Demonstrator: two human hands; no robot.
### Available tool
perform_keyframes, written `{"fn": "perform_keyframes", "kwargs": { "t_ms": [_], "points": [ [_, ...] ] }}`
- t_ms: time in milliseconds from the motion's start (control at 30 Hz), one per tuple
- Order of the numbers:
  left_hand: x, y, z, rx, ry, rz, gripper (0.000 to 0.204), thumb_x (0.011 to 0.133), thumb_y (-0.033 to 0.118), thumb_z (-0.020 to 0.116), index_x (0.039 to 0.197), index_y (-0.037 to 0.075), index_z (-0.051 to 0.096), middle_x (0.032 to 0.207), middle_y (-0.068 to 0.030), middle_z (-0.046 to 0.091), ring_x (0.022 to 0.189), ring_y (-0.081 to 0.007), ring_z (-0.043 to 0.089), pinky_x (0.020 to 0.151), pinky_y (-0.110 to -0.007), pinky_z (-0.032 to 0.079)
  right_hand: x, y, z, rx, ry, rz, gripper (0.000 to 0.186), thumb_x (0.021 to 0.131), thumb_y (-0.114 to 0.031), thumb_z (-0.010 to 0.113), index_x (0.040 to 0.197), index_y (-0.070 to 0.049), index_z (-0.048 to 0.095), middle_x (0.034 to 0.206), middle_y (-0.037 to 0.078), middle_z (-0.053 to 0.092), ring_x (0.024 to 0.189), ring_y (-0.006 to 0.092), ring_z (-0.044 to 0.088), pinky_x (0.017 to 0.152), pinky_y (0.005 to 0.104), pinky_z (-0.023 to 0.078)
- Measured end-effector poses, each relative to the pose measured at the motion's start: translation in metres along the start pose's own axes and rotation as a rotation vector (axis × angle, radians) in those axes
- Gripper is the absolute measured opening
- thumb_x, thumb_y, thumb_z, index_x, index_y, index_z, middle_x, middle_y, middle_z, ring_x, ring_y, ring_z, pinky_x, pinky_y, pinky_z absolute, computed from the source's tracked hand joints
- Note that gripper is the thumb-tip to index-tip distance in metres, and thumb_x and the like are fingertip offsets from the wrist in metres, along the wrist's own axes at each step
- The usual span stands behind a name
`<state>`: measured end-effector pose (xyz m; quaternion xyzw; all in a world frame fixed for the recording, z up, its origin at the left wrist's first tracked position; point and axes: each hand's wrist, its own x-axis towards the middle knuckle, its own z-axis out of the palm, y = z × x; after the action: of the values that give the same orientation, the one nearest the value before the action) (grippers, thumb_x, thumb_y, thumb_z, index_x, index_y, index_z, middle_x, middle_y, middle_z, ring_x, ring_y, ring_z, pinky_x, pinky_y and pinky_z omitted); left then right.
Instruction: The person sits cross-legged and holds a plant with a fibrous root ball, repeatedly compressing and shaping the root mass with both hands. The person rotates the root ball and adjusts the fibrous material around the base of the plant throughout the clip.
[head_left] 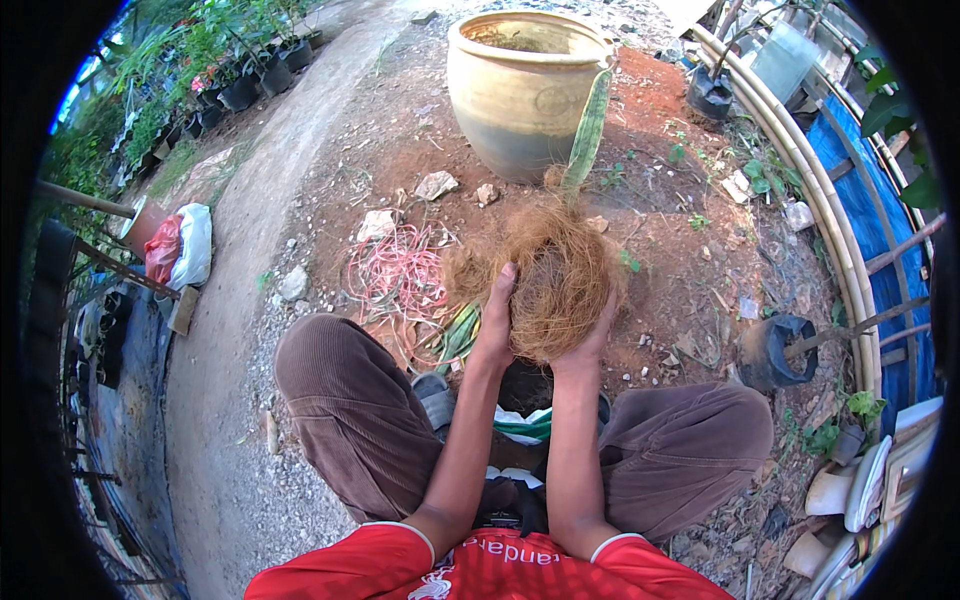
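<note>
My left hand (497, 312) and my right hand (590, 332) grip a loose bundle of brown coconut fibre (550, 285) from either side. A tall mottled snake plant leaf (584, 135) stands up from the top of the bundle; its lower end is hidden in the fibre. Below my hands, between my crossed legs, is an open bag of dark soil (520, 390) with a white and green rim. A tangle of pink string (395, 270) and some loose striped leaves (458, 335) lie just left of the fibre.
A large glazed jar (510, 110) stands ahead. Potted plants (240, 92) line the upper left. A bucket (138, 232) and bags (190, 248) sit at left by a dirt path. Bamboo poles (850, 280), a blue tarp (865, 210) and black plant bags (775, 350) are at right.
</note>
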<state>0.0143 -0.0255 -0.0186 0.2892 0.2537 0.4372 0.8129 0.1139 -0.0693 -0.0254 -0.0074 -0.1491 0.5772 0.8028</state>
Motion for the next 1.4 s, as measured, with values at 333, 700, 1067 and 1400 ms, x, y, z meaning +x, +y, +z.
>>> {"fn": "perform_keyframes", "kwargs": {
  "t_ms": [333, 700, 1067, 1400],
  "points": [
    [0.004, -0.010, 0.005, -0.096, -0.023, 0.136, 0.065, 0.105, 0.051, 0.046, 0.148, 0.002, 0.040, 0.138, -0.0172, 0.057, 0.121, -0.0262, 0.062, 0.101, -0.041, 0.054, 0.006, 0.010, 0.033, -0.417, 0.474, -0.199, 0.058, 0.107, -0.049, 0.034, 0.145, -0.008, 0.046, 0.138, 0.012, 0.057, 0.123, 0.0270, 0.059, 0.105, 0.0451, 0.049],
    [0.001, -0.005, 0.029, 0.593, 0.133, 0.724, 0.078, 0.102, 0.054, 0.048, 0.159, 0.006, 0.026, 0.162, -0.0190, 0.029, 0.150, -0.0319, 0.028, 0.123, -0.045, 0.022, 0.005, -0.003, 0.011, -0.241, 0.286, -0.116, 0.054, 0.103, -0.039, 0.047, 0.143, -0.003, 0.050, 0.134, 0.016, 0.061, 0.117, 0.0292, 0.063, 0.102, 0.0453, 0.051],
    [-0.014, 0.024, 0.030, 0.884, 0.281, 0.885, 0.029, 0.083, 0.008, 0.077, 0.111, 0.004, 0.068, 0.117, -0.0101, 0.058, 0.108, -0.0210, 0.056, 0.093, -0.034, 0.045, 0.005, -0.006, 0.017, -0.300, 0.401, -0.104, 0.058, 0.107, -0.044, 0.032, 0.145, -0.003, 0.048, 0.139, 0.017, 0.058, 0.121, 0.0307, 0.061, 0.106, 0.0465, 0.049],
    [-0.017, 0.041, 0.028, 0.930, 0.001, 0.436, 0.026, 0.081, 0.011, 0.082, 0.099, 0.000, 0.068, 0.082, -0.0035, 0.064, 0.080, -0.0112, 0.060, 0.073, -0.029, 0.049, 0.010, -0.012, 0.024, -0.295, 0.452, -0.165, 0.057, 0.105, -0.043, 0.034, 0.143, -0.003, 0.049, 0.136, 0.017, 0.059, 0.121, 0.0313, 0.061, 0.102, 0.0483, 0.051]
  ]
}}
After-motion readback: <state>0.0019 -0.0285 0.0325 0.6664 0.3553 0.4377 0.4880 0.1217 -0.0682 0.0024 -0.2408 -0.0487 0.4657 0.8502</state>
